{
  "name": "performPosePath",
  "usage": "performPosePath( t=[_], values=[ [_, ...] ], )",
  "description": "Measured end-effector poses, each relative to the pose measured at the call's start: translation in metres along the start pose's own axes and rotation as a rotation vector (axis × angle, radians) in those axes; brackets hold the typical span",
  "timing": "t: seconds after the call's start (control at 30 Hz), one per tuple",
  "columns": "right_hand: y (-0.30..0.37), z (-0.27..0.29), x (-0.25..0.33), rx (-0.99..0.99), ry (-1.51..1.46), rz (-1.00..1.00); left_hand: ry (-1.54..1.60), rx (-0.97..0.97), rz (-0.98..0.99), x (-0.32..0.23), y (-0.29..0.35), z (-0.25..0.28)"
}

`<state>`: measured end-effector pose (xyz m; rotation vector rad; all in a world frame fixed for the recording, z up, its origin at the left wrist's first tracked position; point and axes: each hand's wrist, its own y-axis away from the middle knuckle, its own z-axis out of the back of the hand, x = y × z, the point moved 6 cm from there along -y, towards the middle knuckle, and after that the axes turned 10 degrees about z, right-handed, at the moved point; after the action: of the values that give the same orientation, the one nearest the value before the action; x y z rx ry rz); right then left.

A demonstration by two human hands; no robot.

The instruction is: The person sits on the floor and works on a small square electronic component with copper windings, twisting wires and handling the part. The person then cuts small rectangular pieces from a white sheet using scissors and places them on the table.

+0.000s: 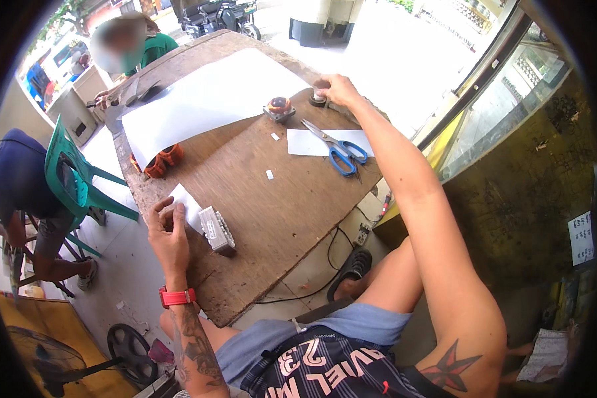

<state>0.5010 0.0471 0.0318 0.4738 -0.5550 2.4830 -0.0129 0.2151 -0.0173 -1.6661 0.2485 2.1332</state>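
Note:
My left hand (170,229) is at the table's left edge, fingers bent and apart. It lies beside a white piece of paper (187,202) and a slotted metal block (213,229). Whether a fingertip touches the paper I cannot tell. Across the table, my right hand (338,91) has its fingertips closed on a small dark round thing (317,101) with a white bit on top. Blue-handled scissors (341,154) lie partly spread on a white paper strip (300,142). A metal motor part with copper-coloured windings (278,109) sits left of my right hand.
A large white sheet (212,96) covers the far part of the wooden table (245,199). Orange-and-black coils (159,162) stand at its left edge. A person in green (158,48) is at the far corner. Another person sits left, near a green plastic chair (73,172). A fan (46,355) stands lower left.

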Motion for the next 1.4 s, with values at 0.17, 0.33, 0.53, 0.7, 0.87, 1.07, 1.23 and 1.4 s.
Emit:
performPosePath(
  t=[0.17, 0.33, 0.53, 0.7, 0.87, 1.07, 1.23, 1.4],
  values=[
    [0.011, 0.014, -0.009, -0.114, -0.115, -0.015, 0.04, 0.006, 0.005, -0.001, 0.0, 0.001],
    [0.026, 0.027, 0.0, -0.101, -0.047, 0.005, 0.085, 0.017, -0.017, -0.002, 0.0, 0.0],
    [0.014, -0.004, 0.003, 0.046, 0.118, -0.022, 0.079, 0.027, 0.037, -0.002, 0.0, 0.0],
    [0.002, -0.019, -0.01, 0.177, 0.232, -0.005, 0.032, -0.001, -0.019, -0.007, 0.003, 0.0],
    [-0.002, -0.019, -0.02, 0.065, 0.1, -0.032, 0.032, 0.016, -0.031, -0.006, 0.002, -0.001],
    [-0.008, -0.006, -0.027, 0.088, 0.098, -0.048, 0.034, 0.028, 0.003, -0.002, 0.001, -0.002],
    [0.0, -0.003, -0.019, 0.051, 0.308, -0.01, -0.023, 0.018, -0.034, -0.007, 0.003, -0.001],
    [0.003, 0.016, -0.02, -0.106, 0.208, -0.074, -0.022, 0.0, -0.024, -0.01, 0.004, 0.0]
  ],
)
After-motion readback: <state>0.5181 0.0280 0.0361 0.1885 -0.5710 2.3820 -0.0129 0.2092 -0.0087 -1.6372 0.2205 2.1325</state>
